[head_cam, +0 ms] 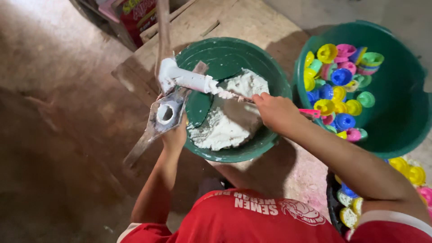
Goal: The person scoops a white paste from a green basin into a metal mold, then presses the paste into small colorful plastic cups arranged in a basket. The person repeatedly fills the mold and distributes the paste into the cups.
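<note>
White paste (225,128) is lying heaped inside a green basin (270,76), which is sitting on a worn wooden board (234,20) near that board's left edge. Left of the basin, bare brown floor (54,112) is lying open. The paste is looking thick, lumpy and wet. The left hand (174,135) is gripping a paste-smeared white pipe mould (167,112) at the basin's left rim, fingers wrapped round it. The right hand (275,111) is reaching over the basin, fingers pinching a thin tool (234,96). Right of the basin, a green bucket (405,108) is holding coloured plastic rings (339,87). Beyond the basin, a red printed package (137,18) is standing.
</note>
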